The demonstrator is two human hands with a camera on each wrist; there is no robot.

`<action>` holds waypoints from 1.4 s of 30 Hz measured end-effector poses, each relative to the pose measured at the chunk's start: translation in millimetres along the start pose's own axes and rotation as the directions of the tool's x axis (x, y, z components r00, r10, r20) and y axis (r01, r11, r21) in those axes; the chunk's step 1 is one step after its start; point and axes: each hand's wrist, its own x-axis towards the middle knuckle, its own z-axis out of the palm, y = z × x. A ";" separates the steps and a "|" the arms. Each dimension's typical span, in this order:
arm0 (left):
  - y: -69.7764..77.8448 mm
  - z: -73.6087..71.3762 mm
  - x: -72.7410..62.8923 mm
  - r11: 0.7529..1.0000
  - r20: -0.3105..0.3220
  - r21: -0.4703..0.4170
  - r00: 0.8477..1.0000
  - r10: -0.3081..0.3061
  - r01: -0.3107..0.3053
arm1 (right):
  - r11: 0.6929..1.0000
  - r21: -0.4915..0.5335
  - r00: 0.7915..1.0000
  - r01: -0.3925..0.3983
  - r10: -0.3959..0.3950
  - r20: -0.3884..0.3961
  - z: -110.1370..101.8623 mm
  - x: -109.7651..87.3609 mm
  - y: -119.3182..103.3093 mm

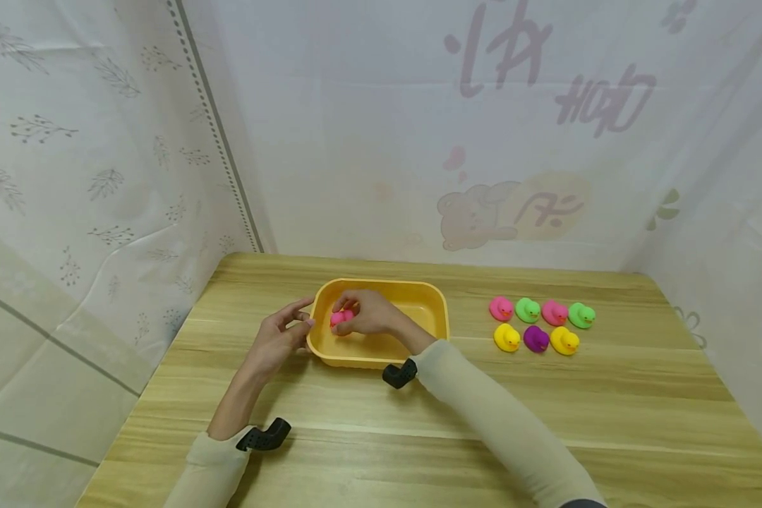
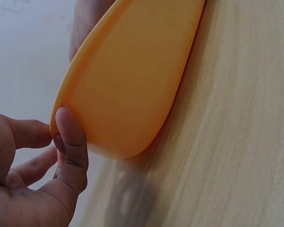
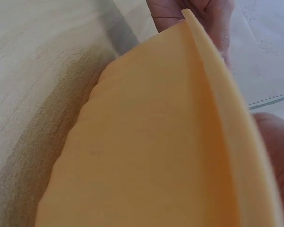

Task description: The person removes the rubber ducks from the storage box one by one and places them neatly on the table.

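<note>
A yellow plastic basin (image 1: 427, 321) with rounded corners stands on the wooden table. At its left end my left hand (image 1: 278, 343) pinches the rim; in the left wrist view the thumb and fingers (image 2: 72, 137) lie on either side of that edge. My right hand (image 1: 373, 314) reaches over the near wall into the basin. Between its thumb and fingers it holds a pink rubber duck (image 1: 341, 318), low inside the left part. In the right wrist view the basin wall (image 3: 142, 132) hides the duck and most of the right hand.
Right of the basin, several rubber ducks sit in two rows: pink (image 1: 500, 308) and green (image 1: 528, 310) ones behind, yellow (image 1: 506, 337) and purple (image 1: 536, 339) in front. A printed cloth (image 1: 355, 141) hangs behind the table (image 1: 355, 437). Each wrist carries a black mount (image 1: 265, 434).
</note>
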 end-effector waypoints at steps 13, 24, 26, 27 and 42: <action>0.3 0.9 -0.6 1.000 -0.001 0.007 1.000 0.008 -0.008 | 1.000 0.010 1.000 0.016 -0.016 0.008 -0.5 -0.8 -0.3; 0.3 0.9 -0.8 1.000 -0.006 0.011 1.000 0.001 -0.001 | 1.000 0.010 1.000 0.015 -0.015 0.013 -3.1 -3.8 1.1; 0.4 0.7 -0.9 1.000 -0.007 0.013 1.000 0.000 0.000 | 1.000 0.023 1.000 0.016 -0.016 0.014 -4.2 -4.9 1.6; 0.4 0.5 -0.9 1.000 -0.007 0.014 1.000 0.001 -0.001 | 0.999 0.028 1.000 0.015 -0.016 0.016 -4.9 -5.6 1.6; 0.0 1.1 -0.9 1.000 -0.008 0.002 1.000 0.005 -0.005 | 0.986 0.152 0.998 0.061 -0.062 0.001 -22.8 -25.5 -0.1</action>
